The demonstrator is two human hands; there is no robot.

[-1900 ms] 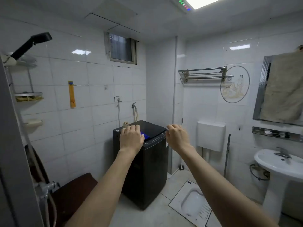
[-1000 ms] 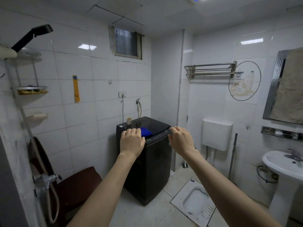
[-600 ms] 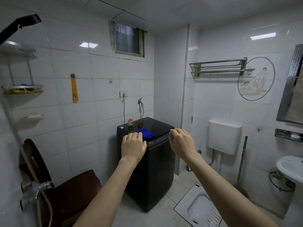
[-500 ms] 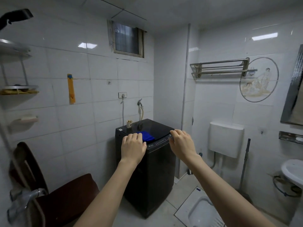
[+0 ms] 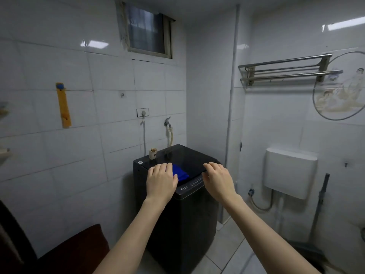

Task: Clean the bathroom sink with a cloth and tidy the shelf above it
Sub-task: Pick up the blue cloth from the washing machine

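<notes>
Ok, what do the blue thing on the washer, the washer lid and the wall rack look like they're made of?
Blue cloth: soft fabric, matte, rumpled folds.
Washer lid: dark, glossy, probably glass or plastic; it mirrors the tap above.
Wall rack: metal bars, dull silver sheen, likely steel.

Dim, cool overhead light; glare patches on wall tiles (image 5: 94, 44); wide-angle bending at edges; left edge blurred.

You see: blue cloth (image 5: 180, 173); black washing machine (image 5: 183, 214); white wall tiles (image 5: 79, 155); yellow-orange strip (image 5: 63, 105).
</notes>
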